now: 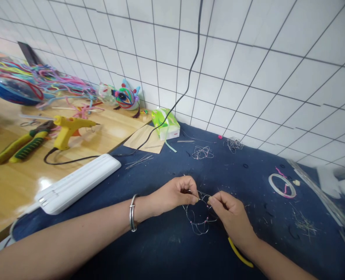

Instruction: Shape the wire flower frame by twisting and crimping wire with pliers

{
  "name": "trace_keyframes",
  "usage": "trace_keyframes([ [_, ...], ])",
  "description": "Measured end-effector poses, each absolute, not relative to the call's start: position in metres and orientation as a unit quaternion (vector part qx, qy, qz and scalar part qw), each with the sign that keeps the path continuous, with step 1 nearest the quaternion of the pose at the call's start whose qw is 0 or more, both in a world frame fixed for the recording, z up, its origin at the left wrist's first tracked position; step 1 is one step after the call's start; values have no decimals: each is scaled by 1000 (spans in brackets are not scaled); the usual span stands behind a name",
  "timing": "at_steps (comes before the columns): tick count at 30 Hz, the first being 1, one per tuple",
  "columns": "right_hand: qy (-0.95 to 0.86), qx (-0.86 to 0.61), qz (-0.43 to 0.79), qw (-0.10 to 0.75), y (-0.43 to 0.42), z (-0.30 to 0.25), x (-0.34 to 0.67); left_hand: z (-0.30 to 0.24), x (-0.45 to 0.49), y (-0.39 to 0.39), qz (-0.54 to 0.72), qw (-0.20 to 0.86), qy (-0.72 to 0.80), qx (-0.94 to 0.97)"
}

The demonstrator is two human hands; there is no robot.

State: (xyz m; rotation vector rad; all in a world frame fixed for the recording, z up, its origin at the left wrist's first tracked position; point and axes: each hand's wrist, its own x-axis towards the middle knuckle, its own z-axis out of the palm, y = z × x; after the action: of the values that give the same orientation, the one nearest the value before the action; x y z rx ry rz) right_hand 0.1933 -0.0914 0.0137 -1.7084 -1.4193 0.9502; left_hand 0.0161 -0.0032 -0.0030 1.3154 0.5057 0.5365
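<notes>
Between my two hands hangs a looped wire ring (200, 223), thin and silvery, with small pink beads along it. My left hand (179, 191), with a silver bangle at the wrist, pinches the ring's upper left edge between thumb and forefinger. At its upper right edge, my right hand (229, 214) pinches the wire too, fingertips close to the left ones. A yellow curved handle (240, 252) shows below my right hand; the rest of that tool is hidden. Beyond my hands lies another wire loop piece (203, 153) on the dark blue cloth (160, 245).
A white power strip (80, 184), a yellow glue gun (70, 130) and yellow-green pliers (25, 147) lie left. A tissue pack (165, 123) stands by the tiled wall. A black cord (186, 87) hangs across. Right are a white ring coil (273, 182) and wire scraps (304, 225).
</notes>
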Motion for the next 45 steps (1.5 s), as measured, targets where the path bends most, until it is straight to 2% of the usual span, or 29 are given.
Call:
trace_keyframes([
  [25, -601, -625, 387, 314, -86, 16, 200, -5, 15, -2, 226, 726, 250, 600],
  [31, -623, -647, 339, 281, -83, 16, 206, -6, 13, 0, 222, 720, 250, 608],
  [38, -697, -595, 321, 239, -81, 13, 205, -6, 12, 1, 213, 716, 252, 615],
  [45, -761, -552, 252, 229, -79, 8, 210, -6, 12, 0, 195, 713, 270, 617],
])
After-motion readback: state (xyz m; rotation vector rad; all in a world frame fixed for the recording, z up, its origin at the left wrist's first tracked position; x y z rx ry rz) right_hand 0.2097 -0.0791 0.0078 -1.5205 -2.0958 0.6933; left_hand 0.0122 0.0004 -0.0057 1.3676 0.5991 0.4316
